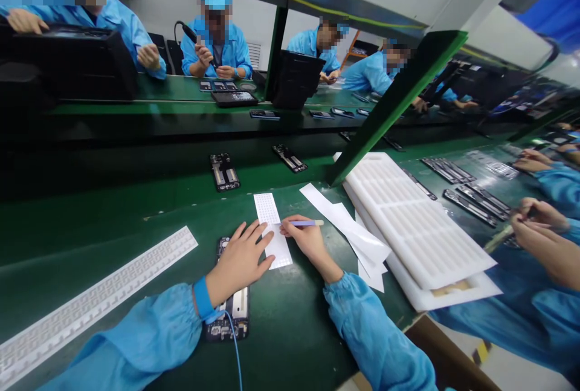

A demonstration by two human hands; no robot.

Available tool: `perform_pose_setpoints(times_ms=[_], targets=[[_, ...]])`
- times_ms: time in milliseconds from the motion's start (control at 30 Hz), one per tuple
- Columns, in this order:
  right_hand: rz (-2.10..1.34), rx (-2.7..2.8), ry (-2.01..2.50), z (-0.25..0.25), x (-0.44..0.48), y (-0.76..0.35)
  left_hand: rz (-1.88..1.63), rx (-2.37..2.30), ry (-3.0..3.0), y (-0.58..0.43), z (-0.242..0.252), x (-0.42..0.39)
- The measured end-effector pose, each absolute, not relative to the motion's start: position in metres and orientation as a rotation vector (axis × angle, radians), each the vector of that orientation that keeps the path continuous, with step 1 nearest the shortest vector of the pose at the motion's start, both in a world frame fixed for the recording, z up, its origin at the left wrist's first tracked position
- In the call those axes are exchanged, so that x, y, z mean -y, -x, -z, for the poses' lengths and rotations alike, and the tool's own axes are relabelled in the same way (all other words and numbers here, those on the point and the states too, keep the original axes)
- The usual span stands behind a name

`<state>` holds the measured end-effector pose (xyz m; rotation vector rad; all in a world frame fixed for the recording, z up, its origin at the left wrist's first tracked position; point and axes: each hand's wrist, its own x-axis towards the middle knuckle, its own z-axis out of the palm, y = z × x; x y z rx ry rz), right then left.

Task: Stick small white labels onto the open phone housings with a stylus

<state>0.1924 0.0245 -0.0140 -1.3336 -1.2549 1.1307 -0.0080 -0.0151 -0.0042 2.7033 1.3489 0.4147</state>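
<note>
My left hand (pixel 241 256) lies with fingers spread. Its fingertips touch a small white sheet (pixel 281 248) printed with rows of tiny marks, perhaps a sticker sheet. Under that hand is an opened phone body (pixel 235 312), its middle partly hidden by my wrist. My right hand (pixel 309 245) pinches a slim lavender pen-like tool (pixel 304 223) with a beige end. The tool's working tip, hidden by my fingers, is at the sheet's right edge. A blue band (pixel 203 298) with a cord circles my left wrist.
A long patterned white strip (pixel 104 294) lies to the left. Loose white sheets (pixel 347 222) and stacked white foam trays (pixel 417 222) are on the right. More phone bodies (pixel 224 172) lie ahead, by a slanted green post (pixel 399 107). Co-workers sit opposite; another's hands (pixel 544 234) work at right.
</note>
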Motion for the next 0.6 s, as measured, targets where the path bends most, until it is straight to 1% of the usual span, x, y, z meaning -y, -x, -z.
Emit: perform_pose_setpoints(times_ms=[367,600], targets=[[-1.140,1.298,1.319,0.0144,-0.0242,-0.1948,-0.455,-1.329,-2.673,0.0060,0.0037,0.0152],[-1.148,1.283,1.297,0.0134,-0.0240,-0.1933,-0.404,-1.344,-2.686,0.0062,0.0016,0.0155]])
